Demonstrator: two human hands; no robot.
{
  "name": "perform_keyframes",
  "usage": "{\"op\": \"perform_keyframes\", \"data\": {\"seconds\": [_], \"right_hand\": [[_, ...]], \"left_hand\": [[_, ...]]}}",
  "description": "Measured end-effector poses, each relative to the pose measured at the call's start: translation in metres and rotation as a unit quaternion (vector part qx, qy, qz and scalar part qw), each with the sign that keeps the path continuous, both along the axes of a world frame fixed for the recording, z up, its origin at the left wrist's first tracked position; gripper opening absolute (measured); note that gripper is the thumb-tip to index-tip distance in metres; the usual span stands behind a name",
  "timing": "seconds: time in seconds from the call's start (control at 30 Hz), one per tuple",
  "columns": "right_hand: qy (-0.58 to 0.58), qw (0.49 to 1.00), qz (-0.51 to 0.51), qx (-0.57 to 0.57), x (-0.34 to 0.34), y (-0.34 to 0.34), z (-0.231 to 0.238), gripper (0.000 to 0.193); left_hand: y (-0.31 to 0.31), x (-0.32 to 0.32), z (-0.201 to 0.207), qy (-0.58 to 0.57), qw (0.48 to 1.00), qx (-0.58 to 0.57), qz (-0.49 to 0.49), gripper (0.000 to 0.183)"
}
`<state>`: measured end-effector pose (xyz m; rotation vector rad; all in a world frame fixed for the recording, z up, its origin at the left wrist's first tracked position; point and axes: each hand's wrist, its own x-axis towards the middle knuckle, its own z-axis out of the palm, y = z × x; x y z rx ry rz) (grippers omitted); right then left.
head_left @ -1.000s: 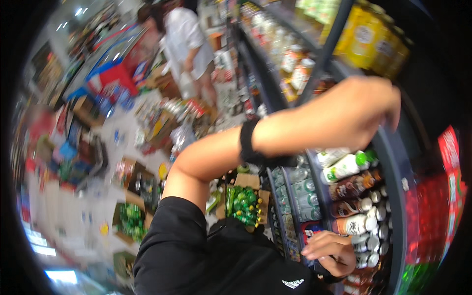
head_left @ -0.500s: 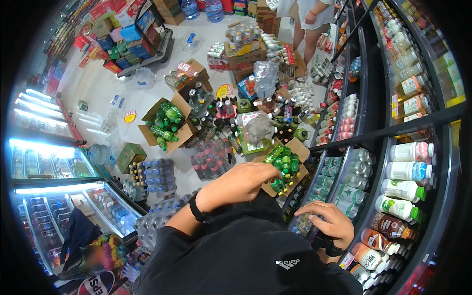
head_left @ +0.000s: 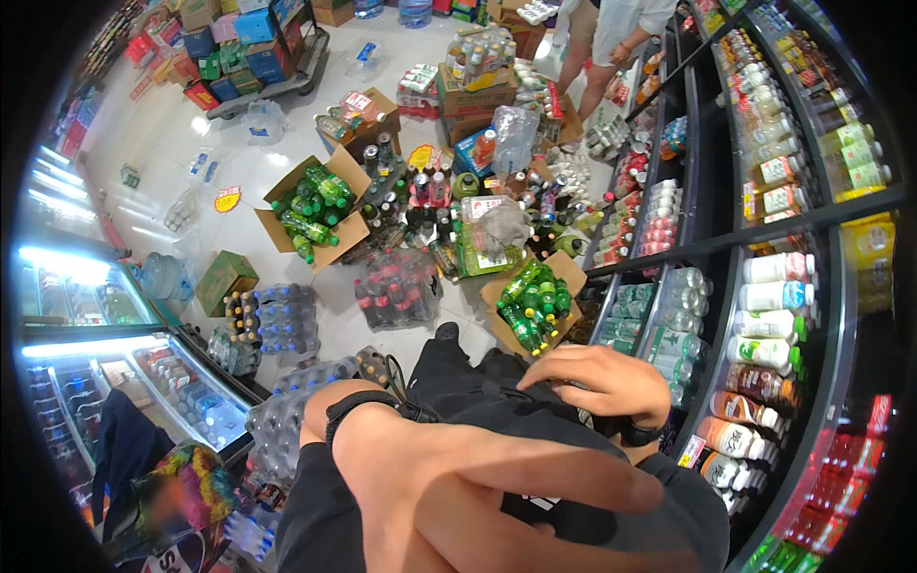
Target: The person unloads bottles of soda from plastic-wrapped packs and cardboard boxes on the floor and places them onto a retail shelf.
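Observation:
My left hand (head_left: pixel 449 477) is raised close in front of my black shirt, its fingers stretched out and apart. Nothing shows in it, though the lower edge cuts off part of the hand. Beyond it, my right hand (head_left: pixel 607 382) hovers over my lap with fingers spread and holds nothing that I can see. Nearest to the right hand is an open cardboard box (head_left: pixel 497 320) with green plastic bottles (head_left: pixel 540 301) lying in it, yellow and green caps showing. A second open carton (head_left: pixel 355 229) of green bottles stands farther off to the left.
A shelf rack (head_left: pixel 712 420) full of bottles runs along my right. Lit glass-front coolers (head_left: pixel 181 372) line the left. Shrink-wrapped dark bottles (head_left: pixel 396 286), loose bottles and cartons cover the floor ahead. A loaded trolley (head_left: pixel 320 57) and another person (head_left: pixel 611 48) are farther back.
My left hand has come back from above the near box of green bottles toward my chest, its fingers spreading. My right hand has moved inward from the shelf. My view has shifted slightly.

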<state>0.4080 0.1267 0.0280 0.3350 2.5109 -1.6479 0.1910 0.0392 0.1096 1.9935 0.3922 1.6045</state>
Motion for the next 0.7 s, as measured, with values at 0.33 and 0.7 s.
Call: {"op": "perform_keyframes", "data": {"seconds": [0.33,0.7], "right_hand": [[0.014,0.998,0.055,0.03,0.015,-0.023,0.019,0.033],[0.237,0.962,-0.092,0.102,0.053,-0.024,0.062,0.022]], "left_hand": [[-0.036,0.025,-0.002,-0.048,0.988,0.085,-0.116,0.005],[-0.085,0.033,0.014,-0.136,0.968,0.144,0.155,0.019]]}}
